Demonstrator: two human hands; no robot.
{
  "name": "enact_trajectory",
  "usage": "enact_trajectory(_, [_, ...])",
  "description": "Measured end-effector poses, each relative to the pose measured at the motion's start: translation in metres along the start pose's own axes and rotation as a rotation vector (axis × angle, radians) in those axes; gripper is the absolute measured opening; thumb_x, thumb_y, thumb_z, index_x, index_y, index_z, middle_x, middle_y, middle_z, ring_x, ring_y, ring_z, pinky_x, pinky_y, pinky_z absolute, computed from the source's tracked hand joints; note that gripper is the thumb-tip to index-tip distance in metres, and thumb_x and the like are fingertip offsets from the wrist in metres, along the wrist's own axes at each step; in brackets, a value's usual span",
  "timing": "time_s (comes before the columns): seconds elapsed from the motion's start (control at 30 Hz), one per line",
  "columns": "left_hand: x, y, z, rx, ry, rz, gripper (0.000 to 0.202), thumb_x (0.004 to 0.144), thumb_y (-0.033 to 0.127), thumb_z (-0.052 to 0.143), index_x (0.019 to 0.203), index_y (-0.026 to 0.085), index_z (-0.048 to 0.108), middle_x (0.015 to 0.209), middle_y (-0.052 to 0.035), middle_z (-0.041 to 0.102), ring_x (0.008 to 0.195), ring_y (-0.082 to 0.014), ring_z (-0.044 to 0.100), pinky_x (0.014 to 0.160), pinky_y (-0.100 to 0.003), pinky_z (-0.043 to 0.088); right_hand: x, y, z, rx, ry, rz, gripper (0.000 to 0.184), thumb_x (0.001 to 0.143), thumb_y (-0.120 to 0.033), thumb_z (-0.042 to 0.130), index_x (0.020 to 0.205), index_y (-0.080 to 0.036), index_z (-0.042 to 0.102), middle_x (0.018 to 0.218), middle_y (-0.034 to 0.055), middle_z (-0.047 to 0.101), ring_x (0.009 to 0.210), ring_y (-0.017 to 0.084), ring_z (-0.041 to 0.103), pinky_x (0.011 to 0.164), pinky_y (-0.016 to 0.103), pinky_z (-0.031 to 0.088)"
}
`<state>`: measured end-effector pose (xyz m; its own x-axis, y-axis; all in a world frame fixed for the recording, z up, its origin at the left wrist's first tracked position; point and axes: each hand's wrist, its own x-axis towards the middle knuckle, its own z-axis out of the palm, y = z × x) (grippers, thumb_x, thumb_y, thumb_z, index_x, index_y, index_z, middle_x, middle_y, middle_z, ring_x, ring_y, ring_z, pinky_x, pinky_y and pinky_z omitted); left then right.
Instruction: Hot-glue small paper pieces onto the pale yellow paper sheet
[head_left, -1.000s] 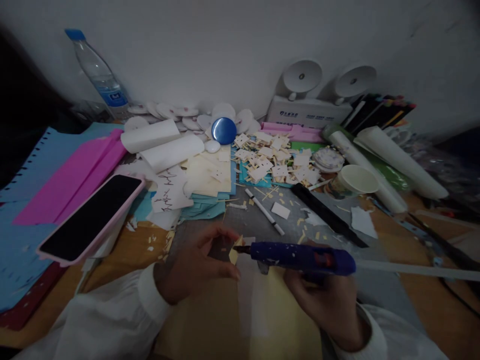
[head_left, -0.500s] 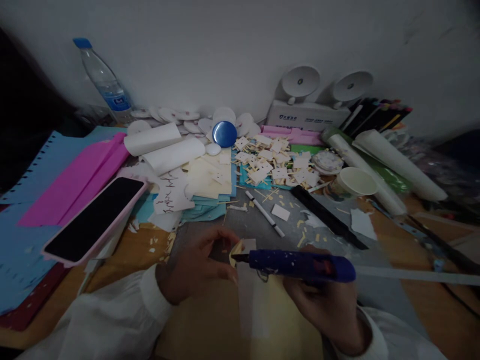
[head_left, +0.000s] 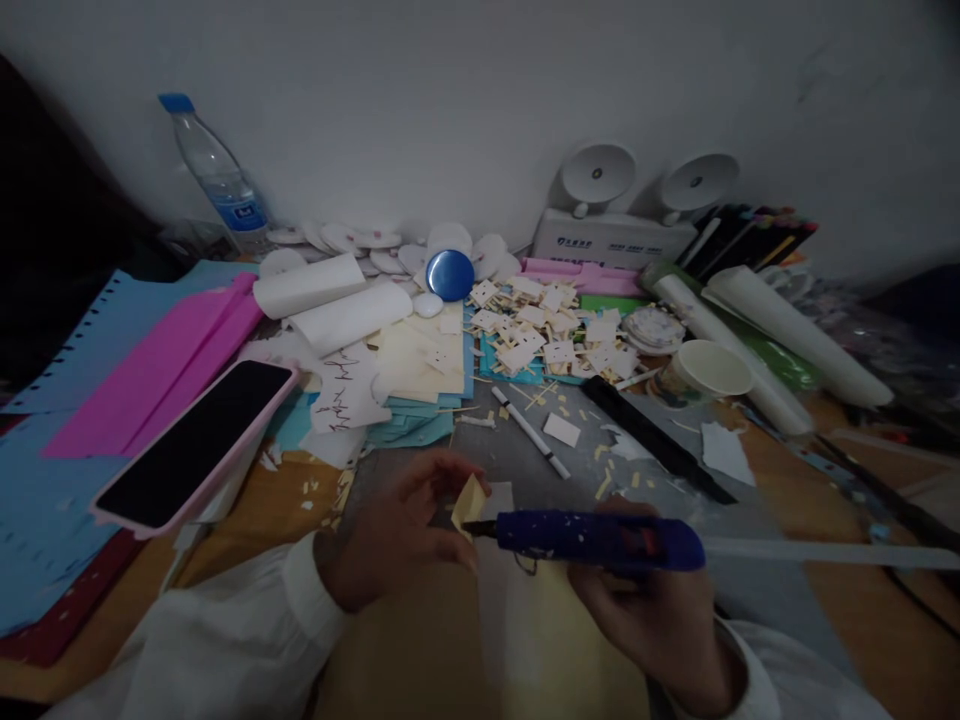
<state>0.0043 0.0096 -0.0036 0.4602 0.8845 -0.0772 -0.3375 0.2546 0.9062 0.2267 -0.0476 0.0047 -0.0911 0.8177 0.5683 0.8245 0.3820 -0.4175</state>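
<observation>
My right hand [head_left: 656, 625] is wrapped round a dark blue glue gun [head_left: 585, 537], whose nozzle points left. A long whitish glue stick [head_left: 825, 553] runs out of its back end. My left hand [head_left: 390, 535] pinches a small folded piece of pale yellow paper [head_left: 470, 500] between fingers and thumb. The nozzle tip meets the lower part of that paper; whether glue comes out is too dark to tell. Under both hands lies a large yellowish sheet [head_left: 405, 640], with a pale strip [head_left: 495, 590] on it.
Behind my hands lie a white pen [head_left: 531, 433], a black flat tool [head_left: 656, 438] and a small white card [head_left: 561, 429]. Farther back are a heap of paper faces [head_left: 536, 325] and a paper cup [head_left: 712, 370]. A phone [head_left: 195, 445] rests at left, near a water bottle [head_left: 214, 170].
The view has shifted slightly, so the background sits a little lower. The folded paper in my left hand has turned and shows more of its face. The glue gun stays at it.
</observation>
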Motion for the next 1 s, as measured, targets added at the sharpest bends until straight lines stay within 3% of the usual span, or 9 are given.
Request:
enact_trajectory(0.43, [0.0025, 0.0000, -0.0026, 0.059, -0.045, 0.190, 0.059, 0.045, 0.015, 0.091, 0.099, 0.025, 0.066, 0.094, 0.0011, 0.067, 0.092, -0.0167, 0.060, 0.079, -0.024, 0.046, -0.0006, 0.0027, -0.0017, 0.006, -0.032, 0.004, 0.009, 0.079, -0.026, 0.052, 0.087, -0.022, 0.050, 0.065, -0.0020, 0.062, 0.054, 0.016, 0.065, 0.047, 0.023, 0.052])
enact_trajectory(0.73, [0.0018, 0.0010, -0.0024, 0.070, -0.040, 0.202, 0.056, 0.049, 0.017, 0.090, 0.100, 0.024, 0.067, 0.095, -0.0006, 0.067, 0.092, -0.0165, 0.061, 0.080, -0.024, 0.047, 0.0011, 0.0057, -0.0011, 0.006, 0.010, -0.031, 0.009, 0.080, -0.024, 0.055, 0.088, -0.022, 0.051, 0.069, -0.0013, 0.062, 0.056, 0.014, 0.065, 0.051, 0.022, 0.052])
enact_trajectory(1.0, [0.0017, 0.0012, -0.0025, 0.140, 0.019, 0.240, 0.057, 0.044, 0.020, 0.092, 0.096, 0.020, 0.067, 0.090, -0.0024, 0.069, 0.087, -0.0172, 0.061, 0.078, -0.025, 0.049, 0.0004, 0.0070, -0.0023, -0.019, 0.037, -0.023, 0.010, 0.081, -0.026, 0.056, 0.088, -0.022, 0.051, 0.067, -0.0011, 0.062, 0.053, 0.015, 0.064, 0.047, 0.023, 0.051])
